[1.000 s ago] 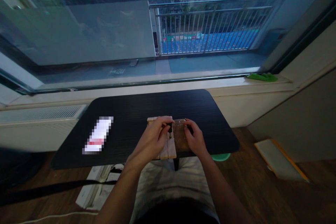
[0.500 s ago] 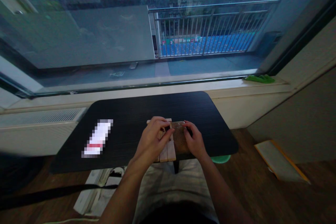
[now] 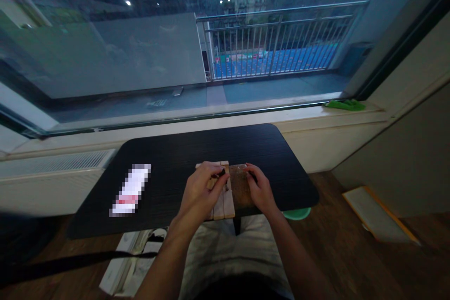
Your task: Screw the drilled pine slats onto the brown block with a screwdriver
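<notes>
A pale slatted wooden board (image 3: 228,204) lies at the near edge of the black table (image 3: 176,150). Beside it on the right lies a brown speckled slab (image 3: 240,187), which looks wrapped in clear film. My left hand (image 3: 200,192) rests over the board with its fingers curled, pinching a small dark object (image 3: 222,176) that I cannot make out. My right hand (image 3: 259,188) lies on the slab's right side, fingers bent onto its top edge.
A blurred white and red packet (image 3: 131,189) lies on the table's left part. A green cloth (image 3: 344,104) sits on the window sill at right. White papers (image 3: 126,262) and a flat yellow-edged envelope (image 3: 381,215) lie on the wooden floor. A green stool (image 3: 297,213) pokes out under the table.
The view has tilted slightly, so everything sits a little lower. Both hands stay on the board and slab; the left fingers have closed a bit tighter on the small dark object.
</notes>
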Tool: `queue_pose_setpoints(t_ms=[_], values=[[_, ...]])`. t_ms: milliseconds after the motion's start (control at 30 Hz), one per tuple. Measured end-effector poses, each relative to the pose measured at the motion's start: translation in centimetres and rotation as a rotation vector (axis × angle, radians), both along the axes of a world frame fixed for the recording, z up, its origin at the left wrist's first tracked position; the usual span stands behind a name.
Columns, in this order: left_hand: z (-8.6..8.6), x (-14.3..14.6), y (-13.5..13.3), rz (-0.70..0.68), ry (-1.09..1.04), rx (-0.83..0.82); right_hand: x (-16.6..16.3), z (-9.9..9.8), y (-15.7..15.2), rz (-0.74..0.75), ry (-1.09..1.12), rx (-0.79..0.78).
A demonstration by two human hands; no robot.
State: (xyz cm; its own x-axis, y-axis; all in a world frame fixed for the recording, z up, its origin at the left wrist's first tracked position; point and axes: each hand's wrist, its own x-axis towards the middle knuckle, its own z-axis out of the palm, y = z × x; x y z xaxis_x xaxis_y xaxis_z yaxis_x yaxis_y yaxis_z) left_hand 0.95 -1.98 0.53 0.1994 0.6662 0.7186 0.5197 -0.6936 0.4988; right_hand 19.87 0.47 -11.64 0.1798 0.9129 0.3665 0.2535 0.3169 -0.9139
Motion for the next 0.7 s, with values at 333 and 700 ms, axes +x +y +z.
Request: queue_pose_setpoints(t_ms=[333, 700], values=[[-0.35, -0.2, -0.14, 0.004, -0.015, 0.008, -0.04, 0.02, 0.03, 0.001, 0.015, -0.001], [-0.37, -0.34, -0.28, 0.039, -0.014, -0.044, -0.19, -0.08, 0.16, 0.005, 0.015, 0.003]])
